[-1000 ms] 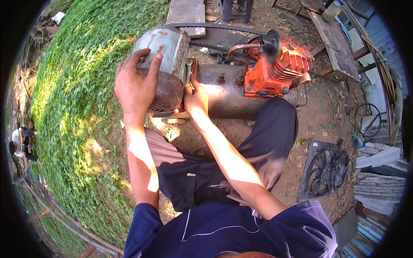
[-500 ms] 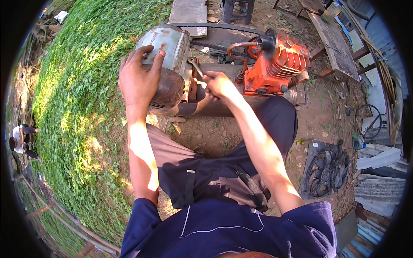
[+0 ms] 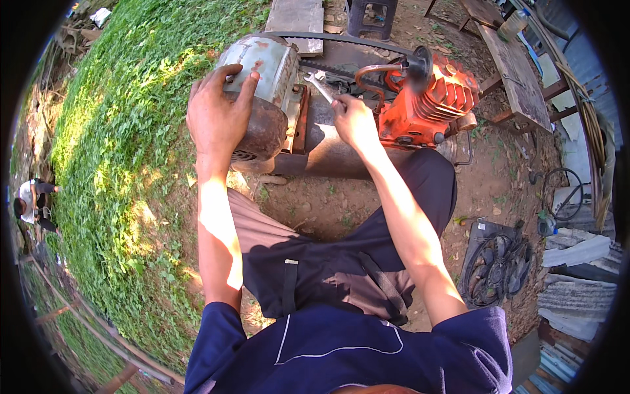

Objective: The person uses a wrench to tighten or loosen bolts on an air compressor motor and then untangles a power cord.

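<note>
My left hand (image 3: 218, 121) lies over the near end of a grey, rust-spotted electric motor (image 3: 262, 65), thumb and fingers spread apart. A steel wrench (image 3: 323, 87) is gripped by my right hand (image 3: 357, 125); its open jaw points up and to the left, just right of the motor's rusty mounting bracket (image 3: 300, 121). The jaw appears apart from the bracket. Beneath lies a dark cylindrical tank (image 3: 331, 154), and to the right of my right hand stands an orange finned compressor head (image 3: 426, 98). A black belt (image 3: 341, 39) runs along behind both.
Behind the machine are a board (image 3: 296, 16) and a dark plastic stool (image 3: 369, 18). A wooden bench (image 3: 515, 79) stands at the right. Below it lie a black fan (image 3: 495, 262) and corrugated sheets (image 3: 577, 295). Grass (image 3: 125, 164) covers the left, where another person (image 3: 34, 202) sits far off.
My right hand has moved the wrench up and right, off the bracket area. My left hand stays on the motor. The view has shifted slightly.
</note>
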The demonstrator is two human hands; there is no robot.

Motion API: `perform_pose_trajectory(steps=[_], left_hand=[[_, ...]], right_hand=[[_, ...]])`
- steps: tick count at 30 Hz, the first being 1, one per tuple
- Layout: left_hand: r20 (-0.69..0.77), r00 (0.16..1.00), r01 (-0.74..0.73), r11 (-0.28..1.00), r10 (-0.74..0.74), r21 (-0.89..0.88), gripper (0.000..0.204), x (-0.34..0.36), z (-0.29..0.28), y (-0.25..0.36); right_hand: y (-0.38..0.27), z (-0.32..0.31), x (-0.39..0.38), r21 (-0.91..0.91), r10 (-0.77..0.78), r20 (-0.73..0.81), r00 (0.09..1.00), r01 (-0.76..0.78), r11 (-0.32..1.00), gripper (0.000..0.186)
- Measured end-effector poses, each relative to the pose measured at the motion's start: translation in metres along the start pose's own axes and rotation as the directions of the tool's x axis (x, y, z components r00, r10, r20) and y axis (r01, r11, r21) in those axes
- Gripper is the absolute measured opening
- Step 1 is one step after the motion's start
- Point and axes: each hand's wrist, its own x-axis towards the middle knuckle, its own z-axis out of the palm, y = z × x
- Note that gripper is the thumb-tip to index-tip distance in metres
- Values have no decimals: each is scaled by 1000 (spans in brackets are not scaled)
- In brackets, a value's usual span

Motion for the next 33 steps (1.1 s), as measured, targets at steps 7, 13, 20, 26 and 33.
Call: perform_pose_trajectory(steps=[7, 13, 20, 26, 33], left_hand=[[-13, 1000, 1, 1000, -1, 0, 38, -2, 2, -7], [1, 1000, 18, 999, -18, -26, 36, -1, 2, -3], [-6, 1000, 12, 1000, -12, -2, 37, -2, 2, -5], [-1, 1000, 25, 1000, -25, -12, 36, -3, 0, -4], [-18, 1000, 21, 1000, -21, 1, 38, -2, 2, -5]], right_hand=[[-10, 50, -50, 225, 131, -17, 991, -124, 967, 22], [-22, 69, -54, 249, 158, -30, 987, -146, 958, 27], [-47, 78, -49, 510, 271, 165, 948, -318, 799, 27], [-36, 67, -44, 511, 283, 272, 920, -387, 767, 29], [-26, -1, 10, -319, 37, 155, 987, 15, 948, 22]])
